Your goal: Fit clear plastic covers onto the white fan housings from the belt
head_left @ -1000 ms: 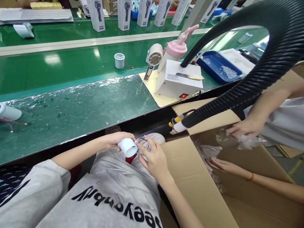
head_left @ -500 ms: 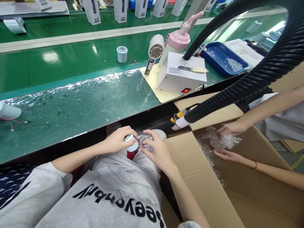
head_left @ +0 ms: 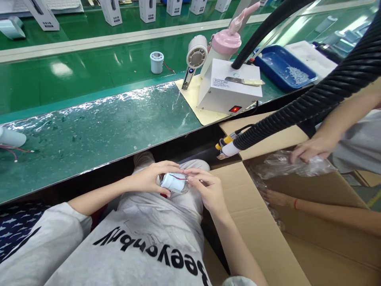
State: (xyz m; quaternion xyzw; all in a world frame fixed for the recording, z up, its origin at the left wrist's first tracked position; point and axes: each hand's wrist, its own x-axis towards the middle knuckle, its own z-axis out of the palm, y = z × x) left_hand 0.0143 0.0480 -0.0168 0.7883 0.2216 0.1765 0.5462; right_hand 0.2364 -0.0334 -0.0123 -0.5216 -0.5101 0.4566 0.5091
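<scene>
Now turned sideways, smooth white cylindrical part point(head_left: 173, 182), gripped at either end by left hand point(head_left: 150, 177) and right hand point(head_left: 208, 190) fingers.

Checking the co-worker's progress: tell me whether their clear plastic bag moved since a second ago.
Yes. The clear plastic bag has stretched out wider along the cardboard box opening, under the co-worker's hand.

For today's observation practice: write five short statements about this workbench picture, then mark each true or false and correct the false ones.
1. Both hands, left hand and right hand, hold the white cylinder. True.
2. The cylinder rests on the green bench. False: it is held over the lap.
3. The red light on the white box is lit. True.
4. The black hose ends inside the blue tray. False: its tip hangs over the cardboard box.
5. A co-worker's hand touches clear plastic wrap. True.
</scene>
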